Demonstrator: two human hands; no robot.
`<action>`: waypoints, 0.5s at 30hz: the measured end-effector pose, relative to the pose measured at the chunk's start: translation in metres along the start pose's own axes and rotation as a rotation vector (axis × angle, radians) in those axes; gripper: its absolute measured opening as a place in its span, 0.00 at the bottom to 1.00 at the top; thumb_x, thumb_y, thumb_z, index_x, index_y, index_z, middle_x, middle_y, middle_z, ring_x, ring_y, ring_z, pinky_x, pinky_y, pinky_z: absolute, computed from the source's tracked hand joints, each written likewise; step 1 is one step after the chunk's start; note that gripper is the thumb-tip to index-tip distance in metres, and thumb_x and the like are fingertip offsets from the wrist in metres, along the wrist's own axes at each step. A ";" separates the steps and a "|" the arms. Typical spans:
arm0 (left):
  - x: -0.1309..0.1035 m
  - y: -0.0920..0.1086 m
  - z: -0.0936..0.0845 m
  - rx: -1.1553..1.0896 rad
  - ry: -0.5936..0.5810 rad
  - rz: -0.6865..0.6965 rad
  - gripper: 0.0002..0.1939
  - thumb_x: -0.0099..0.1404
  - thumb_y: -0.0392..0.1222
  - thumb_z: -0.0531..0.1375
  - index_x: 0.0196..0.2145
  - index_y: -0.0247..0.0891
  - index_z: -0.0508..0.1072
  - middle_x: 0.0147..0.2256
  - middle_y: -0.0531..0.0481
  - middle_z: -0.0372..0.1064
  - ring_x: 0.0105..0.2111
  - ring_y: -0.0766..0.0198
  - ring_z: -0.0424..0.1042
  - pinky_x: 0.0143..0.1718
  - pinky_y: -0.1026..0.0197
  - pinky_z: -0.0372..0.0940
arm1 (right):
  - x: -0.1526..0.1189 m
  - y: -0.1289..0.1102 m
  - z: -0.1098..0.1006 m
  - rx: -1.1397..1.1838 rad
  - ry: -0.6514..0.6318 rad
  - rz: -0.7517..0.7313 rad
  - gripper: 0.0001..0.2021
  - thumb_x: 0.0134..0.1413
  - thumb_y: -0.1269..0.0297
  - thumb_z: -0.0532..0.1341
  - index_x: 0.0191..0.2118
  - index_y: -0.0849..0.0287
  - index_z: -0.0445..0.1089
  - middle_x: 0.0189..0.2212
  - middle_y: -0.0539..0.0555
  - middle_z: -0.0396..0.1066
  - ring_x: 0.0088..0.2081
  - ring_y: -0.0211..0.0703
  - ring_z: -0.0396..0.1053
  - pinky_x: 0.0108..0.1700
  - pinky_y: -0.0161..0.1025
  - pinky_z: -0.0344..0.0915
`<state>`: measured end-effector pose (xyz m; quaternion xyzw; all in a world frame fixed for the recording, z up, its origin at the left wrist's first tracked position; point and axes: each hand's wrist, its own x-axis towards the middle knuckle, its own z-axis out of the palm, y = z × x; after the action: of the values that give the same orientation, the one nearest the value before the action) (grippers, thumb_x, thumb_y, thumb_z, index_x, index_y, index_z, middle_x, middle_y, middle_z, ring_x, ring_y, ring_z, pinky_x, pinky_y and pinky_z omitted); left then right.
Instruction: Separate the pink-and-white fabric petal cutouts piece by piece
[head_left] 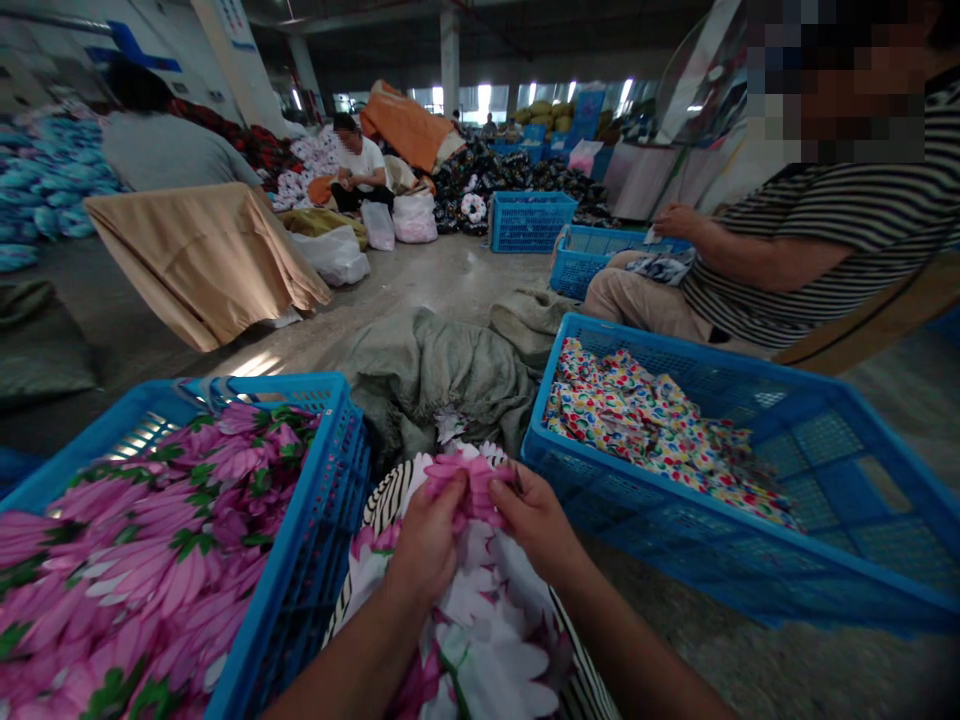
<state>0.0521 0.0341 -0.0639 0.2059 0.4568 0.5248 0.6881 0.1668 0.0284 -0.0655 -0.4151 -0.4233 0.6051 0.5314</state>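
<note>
Both hands meet at the middle of the head view over my lap, pinching a pink petal-shaped fabric piece (469,478). My left hand (431,535) is closed on its left side, thumb on top. My right hand (536,520) grips the right side; a small dark thing shows by its fingers, too small to name. Below the hands, white and pink petal-edged fabric pieces (487,640) lie across my lap over black-and-white striped cloth (390,497). The fingertips under the fabric are hidden.
At left stands a blue crate (341,410) of pink flower-shaped pieces (172,530). Another blue crate (840,420) at right holds colourful printed fabric (645,420). Green-grey sacks (442,370) lie ahead. A person in a striped top (817,240) sits at right; others sit beyond.
</note>
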 end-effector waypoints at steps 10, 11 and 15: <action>-0.012 0.025 -0.013 -0.407 -0.355 -0.369 0.16 0.57 0.50 0.56 0.27 0.34 0.73 0.18 0.50 0.71 0.17 0.67 0.69 0.24 0.65 0.66 | -0.004 0.013 0.000 0.764 -0.292 0.587 0.14 0.49 0.56 0.58 0.23 0.62 0.63 0.07 0.39 0.48 0.10 0.26 0.32 0.12 0.27 0.37; -0.014 0.026 -0.013 -0.408 -0.349 -0.346 0.14 0.55 0.51 0.58 0.26 0.36 0.72 0.18 0.51 0.71 0.19 0.67 0.70 0.25 0.65 0.66 | -0.005 0.014 0.004 0.785 -0.319 0.633 0.13 0.51 0.57 0.57 0.25 0.62 0.65 0.07 0.40 0.49 0.10 0.26 0.32 0.12 0.27 0.37; -0.020 0.037 -0.017 -0.331 -0.241 -0.198 0.10 0.51 0.50 0.61 0.28 0.43 0.71 0.28 0.52 0.74 0.29 0.63 0.73 0.32 0.61 0.67 | -0.009 0.012 0.016 0.849 -0.333 0.681 0.11 0.53 0.60 0.55 0.27 0.62 0.65 0.11 0.41 0.53 0.11 0.25 0.32 0.14 0.26 0.39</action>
<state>0.0172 0.0256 -0.0360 0.1055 0.2967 0.4940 0.8104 0.1486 0.0177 -0.0717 -0.1770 -0.0633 0.9168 0.3524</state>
